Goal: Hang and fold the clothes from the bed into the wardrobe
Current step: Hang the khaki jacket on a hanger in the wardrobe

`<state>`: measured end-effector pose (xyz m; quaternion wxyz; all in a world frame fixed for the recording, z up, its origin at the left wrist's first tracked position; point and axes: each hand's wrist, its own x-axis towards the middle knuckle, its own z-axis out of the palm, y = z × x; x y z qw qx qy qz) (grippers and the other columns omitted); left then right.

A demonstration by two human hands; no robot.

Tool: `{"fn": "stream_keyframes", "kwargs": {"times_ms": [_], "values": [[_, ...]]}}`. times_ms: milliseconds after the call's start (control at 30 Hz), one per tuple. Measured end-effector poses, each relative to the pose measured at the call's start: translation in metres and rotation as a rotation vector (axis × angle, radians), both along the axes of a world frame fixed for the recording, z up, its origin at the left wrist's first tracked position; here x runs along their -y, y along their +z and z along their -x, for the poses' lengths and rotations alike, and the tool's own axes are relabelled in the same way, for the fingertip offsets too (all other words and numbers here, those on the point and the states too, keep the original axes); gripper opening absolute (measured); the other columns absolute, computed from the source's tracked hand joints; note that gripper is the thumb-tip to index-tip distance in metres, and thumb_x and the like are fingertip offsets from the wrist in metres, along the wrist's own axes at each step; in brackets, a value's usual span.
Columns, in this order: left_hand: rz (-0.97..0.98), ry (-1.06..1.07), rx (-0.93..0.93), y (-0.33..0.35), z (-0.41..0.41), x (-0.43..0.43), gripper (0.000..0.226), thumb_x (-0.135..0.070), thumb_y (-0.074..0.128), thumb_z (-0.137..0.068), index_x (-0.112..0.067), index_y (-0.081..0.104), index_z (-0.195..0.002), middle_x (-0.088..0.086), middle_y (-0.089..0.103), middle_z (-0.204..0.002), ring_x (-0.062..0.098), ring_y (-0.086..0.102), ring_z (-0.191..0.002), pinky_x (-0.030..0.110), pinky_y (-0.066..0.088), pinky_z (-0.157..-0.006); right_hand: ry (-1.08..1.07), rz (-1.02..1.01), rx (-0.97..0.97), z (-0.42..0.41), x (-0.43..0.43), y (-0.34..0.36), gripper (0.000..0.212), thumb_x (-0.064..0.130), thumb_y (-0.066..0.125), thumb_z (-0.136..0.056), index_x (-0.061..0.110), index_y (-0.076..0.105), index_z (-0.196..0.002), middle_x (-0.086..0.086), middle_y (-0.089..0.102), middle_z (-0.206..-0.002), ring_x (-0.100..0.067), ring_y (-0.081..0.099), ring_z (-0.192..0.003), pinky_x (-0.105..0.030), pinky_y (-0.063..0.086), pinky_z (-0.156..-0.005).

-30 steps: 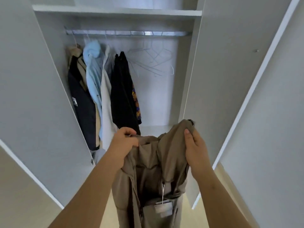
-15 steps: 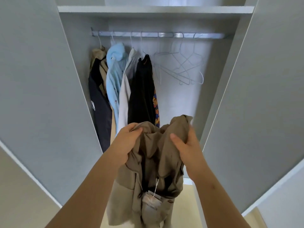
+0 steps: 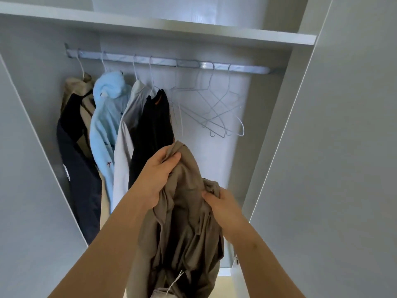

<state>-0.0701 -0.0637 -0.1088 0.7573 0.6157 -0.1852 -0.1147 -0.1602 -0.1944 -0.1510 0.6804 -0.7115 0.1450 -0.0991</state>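
A crumpled khaki garment [image 3: 184,229] hangs in front of me, a string tag dangling at its lower end. My left hand [image 3: 158,175] grips its top fold, raised towards the open wardrobe. My right hand [image 3: 221,203] pinches a bunch of the fabric lower down on the right. Behind them the metal rail [image 3: 171,62] carries several empty white wire hangers [image 3: 214,110] on its right half.
On the rail's left half hang a dark navy and tan garment [image 3: 75,160], a light blue fleece [image 3: 107,117], a pale grey shirt [image 3: 126,134] and a black garment [image 3: 154,125]. A shelf [image 3: 193,31] runs above the rail. Open wardrobe doors [image 3: 335,147] flank both sides.
I have come closer to the wardrobe and the view has tilted up. My left hand has risen with the garment's top; my right hand has dropped lower on the fabric.
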Motion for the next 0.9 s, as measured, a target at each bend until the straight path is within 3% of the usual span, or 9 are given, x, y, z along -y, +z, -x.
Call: {"fn": "stream_keyframes", "kwargs": {"times_ms": [100, 200, 300, 367, 433, 633, 733, 833, 900], "values": [[-0.161, -0.023, 0.037, -0.001, -0.036, 0.006, 0.023, -0.036, 0.071, -0.072, -0.042, 0.06, -0.091, -0.017, 0.067, -0.087, -0.004, 0.066, -0.072, 0.011, 0.05, -0.057, -0.155, -0.299, 0.092, -0.034, 0.021, 0.012, 0.025, 0.005, 0.046, -0.095, 0.017, 0.068, -0.089, 0.0, 0.074, -0.079, -0.018, 0.068, -0.081, -0.031, 0.053, -0.08], [-0.345, -0.223, -0.065, -0.003, -0.059, 0.012, 0.059, -0.048, 0.079, -0.046, -0.039, 0.055, -0.099, -0.011, 0.064, -0.099, 0.004, 0.067, -0.078, 0.015, 0.052, -0.061, -0.209, -0.5, 0.144, -0.058, 0.038, 0.028, 0.02, 0.006, 0.046, -0.095, 0.01, 0.065, -0.089, -0.004, 0.074, -0.073, -0.02, 0.07, -0.072, -0.03, 0.057, -0.066], [-0.774, -0.43, 0.096, -0.018, -0.068, 0.022, 0.061, -0.039, 0.084, -0.059, -0.036, 0.053, -0.111, -0.01, 0.062, -0.108, 0.007, 0.061, -0.095, 0.019, 0.05, -0.081, -0.186, -0.535, 0.185, -0.073, 0.049, 0.037, 0.016, 0.009, 0.046, -0.096, 0.01, 0.06, -0.09, -0.002, 0.073, -0.068, -0.013, 0.07, -0.061, -0.022, 0.055, -0.05], [-0.917, -0.421, 0.19, -0.026, -0.073, 0.027, 0.04, -0.032, 0.075, -0.076, -0.024, 0.062, -0.113, -0.001, 0.066, -0.108, 0.015, 0.062, -0.1, 0.031, 0.049, -0.094, -0.173, -0.537, 0.18, -0.083, 0.053, 0.037, 0.013, 0.01, 0.047, -0.096, 0.009, 0.06, -0.09, -0.002, 0.072, -0.066, -0.012, 0.07, -0.059, -0.022, 0.053, -0.047], [-0.83, -0.355, 0.093, -0.025, -0.078, 0.029, 0.019, -0.025, 0.06, -0.09, -0.013, 0.069, -0.102, 0.008, 0.069, -0.103, 0.023, 0.063, -0.1, 0.037, 0.047, -0.097, -0.18, -0.525, 0.166, -0.091, 0.057, 0.037, 0.013, 0.011, 0.049, -0.095, 0.009, 0.06, -0.088, -0.002, 0.071, -0.063, -0.014, 0.069, -0.058, -0.023, 0.053, -0.047], [-0.365, -0.056, -0.304, -0.01, -0.085, 0.04, 0.023, -0.019, 0.048, -0.097, -0.009, 0.068, -0.094, 0.016, 0.07, -0.093, 0.03, 0.065, -0.086, 0.039, 0.054, -0.081, -0.318, -0.317, 0.109, -0.104, 0.084, 0.021, 0.026, 0.004, 0.055, -0.088, 0.012, 0.056, -0.064, -0.008, 0.058, -0.064, -0.023, 0.054, -0.067, -0.03, 0.049, -0.063], [-0.179, -0.008, -0.352, -0.001, -0.087, 0.05, 0.022, -0.014, 0.045, -0.097, -0.006, 0.065, -0.095, 0.011, 0.067, -0.079, 0.021, 0.063, -0.069, 0.029, 0.053, -0.064, -0.233, -0.199, -0.035, -0.108, 0.089, 0.009, 0.005, 0.011, 0.064, -0.083, 0.006, 0.065, -0.083, -0.015, 0.067, -0.084, -0.029, 0.062, -0.082, -0.037, 0.053, -0.08], [-0.067, -0.003, -0.392, 0.007, -0.087, 0.061, 0.024, -0.01, 0.042, -0.097, -0.009, 0.06, -0.081, 0.006, 0.059, -0.06, 0.014, 0.056, -0.05, 0.022, 0.049, -0.05, -0.131, -0.086, -0.133, -0.112, 0.086, -0.001, 0.036, 0.022, 0.068, -0.081, 0.013, 0.057, -0.115, 0.001, 0.062, -0.11, -0.021, 0.06, -0.096, -0.037, 0.049, -0.091], [-0.01, -0.014, -0.416, 0.012, -0.086, 0.069, 0.025, -0.012, 0.043, -0.096, -0.01, 0.057, -0.076, 0.005, 0.057, -0.056, 0.013, 0.055, -0.046, 0.021, 0.048, -0.046, -0.096, -0.04, -0.094, -0.113, 0.085, -0.001, 0.034, 0.017, 0.064, -0.084, 0.03, 0.05, -0.112, 0.009, 0.054, -0.111, -0.014, 0.057, -0.097, -0.032, 0.046, -0.089]]}}
